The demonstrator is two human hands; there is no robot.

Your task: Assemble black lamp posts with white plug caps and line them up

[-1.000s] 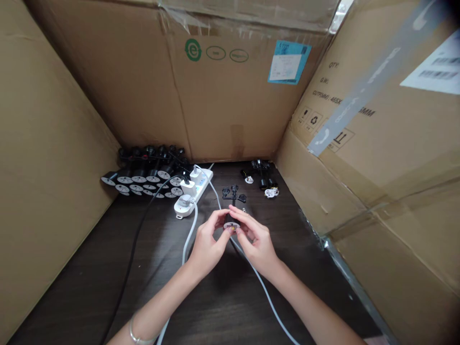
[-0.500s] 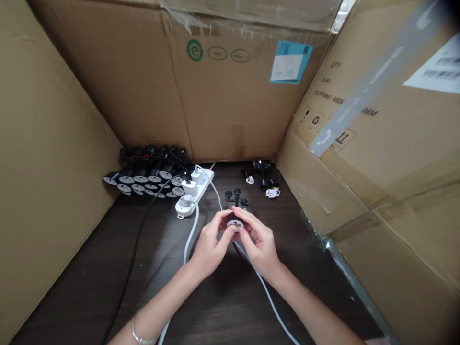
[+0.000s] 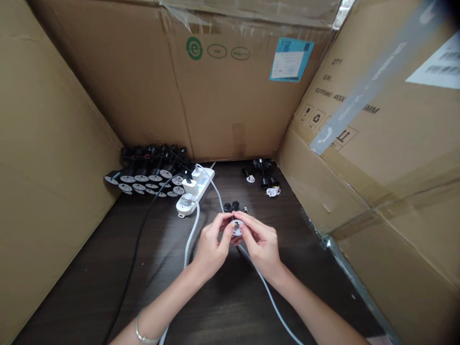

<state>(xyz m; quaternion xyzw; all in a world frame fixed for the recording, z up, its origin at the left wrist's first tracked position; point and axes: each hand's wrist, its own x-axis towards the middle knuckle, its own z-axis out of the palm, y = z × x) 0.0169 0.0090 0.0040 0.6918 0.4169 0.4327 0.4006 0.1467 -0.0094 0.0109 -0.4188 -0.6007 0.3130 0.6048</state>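
Both hands meet at the middle of the table around a black device with a round white end plate [image 3: 236, 227]. The plate faces me and has small dark slots and a yellow spot. My left hand [image 3: 214, 242] pinches its left side, the thumb pressed on the plate's edge. Closed on the opposite side is my right hand [image 3: 261, 241], its thumb also against the plate. Beyond the fingertips, small black hexagonal heads [image 3: 231, 206] stick out at the device's far end. My fingers hide most of its black body.
A white power strip [image 3: 186, 204] with plugs and cables lies left of my hands. Several similar black devices [image 3: 147, 175] are stacked behind it. Loose black parts [image 3: 265, 178] and a white disc with wires [image 3: 273, 191] lie back right. Cardboard walls [image 3: 230, 110] enclose the table.
The device has tipped in my hands, so its white plate faces me more fully and its black heads show lower and nearer my fingers. Both hands keep hold of it.
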